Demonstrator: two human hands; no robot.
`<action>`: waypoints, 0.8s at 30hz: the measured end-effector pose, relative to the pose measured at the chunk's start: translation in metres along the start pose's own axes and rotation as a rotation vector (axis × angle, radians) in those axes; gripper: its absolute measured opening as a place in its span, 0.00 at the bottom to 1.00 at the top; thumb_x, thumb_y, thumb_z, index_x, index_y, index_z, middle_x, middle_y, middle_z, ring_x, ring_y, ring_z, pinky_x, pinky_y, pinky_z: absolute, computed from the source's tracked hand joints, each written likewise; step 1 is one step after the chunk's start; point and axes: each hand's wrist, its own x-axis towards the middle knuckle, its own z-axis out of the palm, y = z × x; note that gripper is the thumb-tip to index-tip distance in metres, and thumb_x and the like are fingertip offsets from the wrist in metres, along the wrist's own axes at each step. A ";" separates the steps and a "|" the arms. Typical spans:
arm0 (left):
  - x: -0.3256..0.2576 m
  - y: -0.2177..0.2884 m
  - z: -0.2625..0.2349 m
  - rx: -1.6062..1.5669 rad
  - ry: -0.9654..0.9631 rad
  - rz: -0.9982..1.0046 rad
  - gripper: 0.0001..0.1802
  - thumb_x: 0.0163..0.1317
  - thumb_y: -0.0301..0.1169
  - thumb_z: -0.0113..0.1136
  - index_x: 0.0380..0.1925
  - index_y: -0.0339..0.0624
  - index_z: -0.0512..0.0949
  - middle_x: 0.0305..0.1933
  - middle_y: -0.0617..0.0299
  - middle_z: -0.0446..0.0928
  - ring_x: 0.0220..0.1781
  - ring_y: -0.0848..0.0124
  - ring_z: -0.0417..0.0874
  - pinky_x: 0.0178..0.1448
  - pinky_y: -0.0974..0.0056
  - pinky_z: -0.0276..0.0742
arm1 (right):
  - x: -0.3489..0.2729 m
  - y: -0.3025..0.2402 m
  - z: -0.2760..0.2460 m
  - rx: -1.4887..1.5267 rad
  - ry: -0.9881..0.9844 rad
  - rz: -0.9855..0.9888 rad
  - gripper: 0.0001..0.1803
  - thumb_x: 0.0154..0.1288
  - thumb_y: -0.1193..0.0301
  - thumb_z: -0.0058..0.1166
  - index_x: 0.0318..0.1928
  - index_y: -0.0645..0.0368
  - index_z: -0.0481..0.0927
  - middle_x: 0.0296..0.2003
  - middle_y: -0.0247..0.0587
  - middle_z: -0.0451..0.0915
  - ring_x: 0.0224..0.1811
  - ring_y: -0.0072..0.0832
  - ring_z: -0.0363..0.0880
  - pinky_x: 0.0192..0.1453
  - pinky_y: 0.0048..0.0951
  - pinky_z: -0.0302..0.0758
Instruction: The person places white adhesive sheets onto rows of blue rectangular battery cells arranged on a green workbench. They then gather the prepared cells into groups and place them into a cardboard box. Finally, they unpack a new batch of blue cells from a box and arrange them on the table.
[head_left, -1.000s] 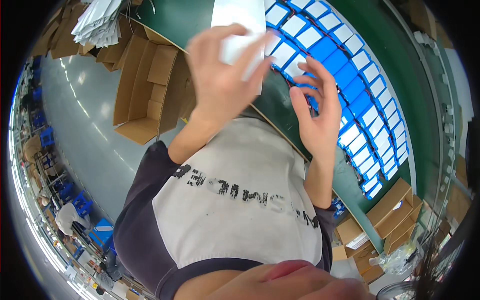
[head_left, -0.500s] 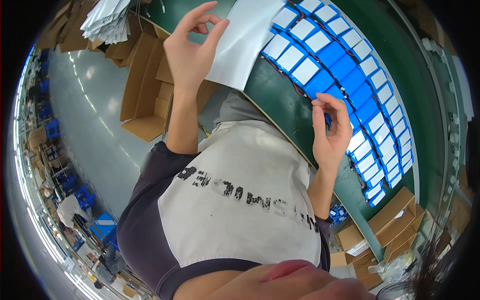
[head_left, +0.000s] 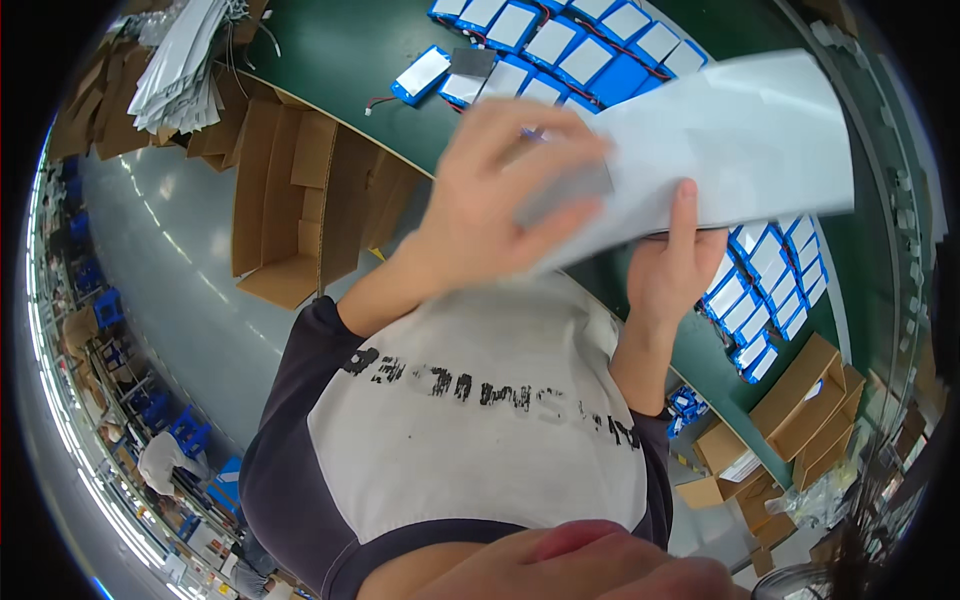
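Both hands hold a flat white pouch (head_left: 740, 150) over the green table (head_left: 330, 60). My left hand (head_left: 500, 200) grips its near end, fingers curled over a grey flat piece (head_left: 565, 195) at the pouch's mouth. My right hand (head_left: 672, 268) supports the pouch from below, with one finger pressed up against its underside. Rows of flat blue-edged silver packs (head_left: 560, 40) lie on the table beyond the pouch, and more of these packs (head_left: 770, 300) lie to the right of my right hand.
Flattened brown cardboard boxes (head_left: 300, 190) lie on the grey floor left of the table, with a stack of white sheets (head_left: 185, 60) above them. Open cartons (head_left: 800, 410) stand at the lower right. My grey-and-dark shirt (head_left: 480, 430) fills the lower middle.
My left hand brought the pouch down and to the right. My right hand, held apart and empty before, has come up under the pouch and now holds it.
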 end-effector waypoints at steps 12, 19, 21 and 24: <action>-0.017 0.013 0.031 -1.010 -0.137 -0.829 0.21 0.85 0.41 0.43 0.41 0.36 0.78 0.32 0.72 0.77 0.33 0.82 0.70 0.39 0.72 0.70 | 0.006 0.017 0.017 -0.143 0.019 -0.117 0.20 0.83 0.67 0.49 0.65 0.68 0.71 0.56 0.45 0.82 0.55 0.22 0.80 0.61 0.23 0.74; -0.008 0.003 0.035 -0.750 0.202 -0.601 0.19 0.84 0.39 0.46 0.34 0.39 0.75 0.30 0.75 0.69 0.32 0.86 0.62 0.34 0.73 0.61 | 0.012 0.007 0.020 -0.529 0.131 -0.513 0.23 0.75 0.74 0.58 0.65 0.67 0.68 0.47 0.41 0.78 0.43 0.20 0.74 0.48 0.21 0.73; -0.006 -0.003 0.028 -0.571 0.278 -0.515 0.18 0.83 0.35 0.48 0.32 0.39 0.73 0.27 0.76 0.66 0.30 0.86 0.60 0.31 0.72 0.58 | 0.009 -0.002 0.011 -0.601 0.039 -0.682 0.28 0.72 0.77 0.61 0.68 0.67 0.66 0.47 0.41 0.75 0.42 0.21 0.71 0.49 0.22 0.73; -0.003 -0.007 0.027 -0.558 0.191 -0.451 0.17 0.82 0.34 0.47 0.34 0.37 0.76 0.34 0.69 0.72 0.34 0.82 0.67 0.36 0.71 0.65 | -0.017 -0.007 0.026 -0.461 -0.394 -0.390 0.37 0.67 0.79 0.64 0.73 0.64 0.60 0.54 0.43 0.73 0.51 0.26 0.75 0.54 0.25 0.74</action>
